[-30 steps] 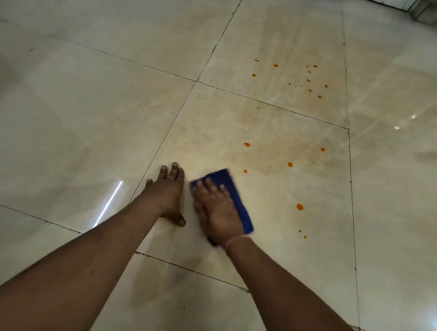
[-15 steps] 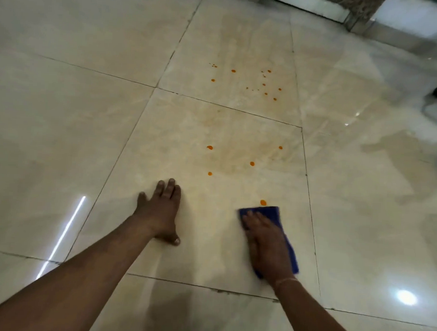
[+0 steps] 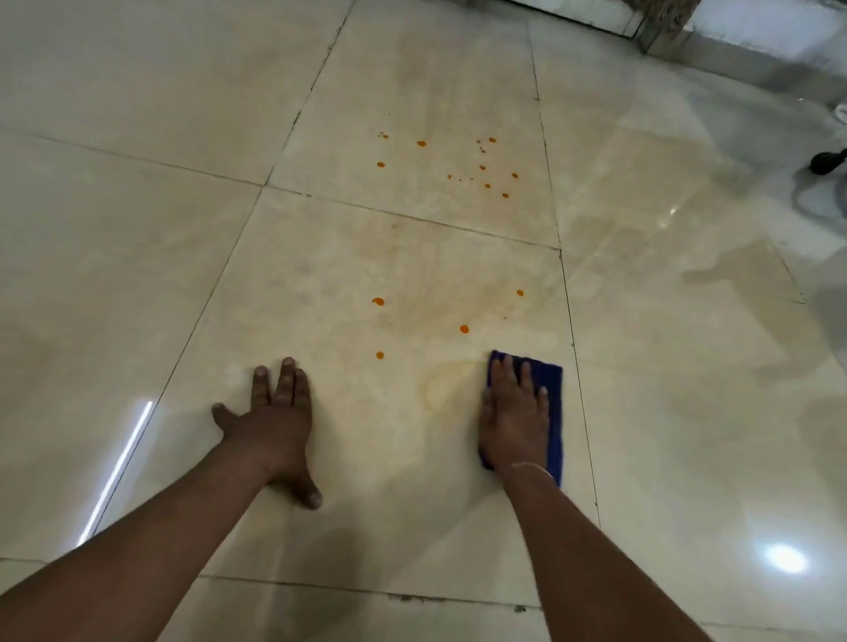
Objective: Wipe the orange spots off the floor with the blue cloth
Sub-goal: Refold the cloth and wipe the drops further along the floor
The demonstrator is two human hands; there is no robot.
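A: Where is the cloth (image 3: 551, 399)?
B: Flat on the floor (image 3: 123, 259), under the right hand (image 3: 514, 417). It is dark blue. The hand lies spread open on top, pressing it down.
A: And the left hand (image 3: 274, 426)?
B: Open too, flat on the bare tile, well apart.
A: The spots (image 3: 377, 302)?
B: Small orange dots, ahead of both hands. A pale yellow smear (image 3: 445, 385) sits just left of the cloth.

Both arms extend forward, elbows nearly straight. Left hand (image 3: 274, 423): palm down, fingers together and extended, thumb and little finger splayed outward. Right hand (image 3: 514, 417): palm down, fingers extended and slightly spread, thumb tucked alongside. A thin band circles the right wrist, directly behind the hand.
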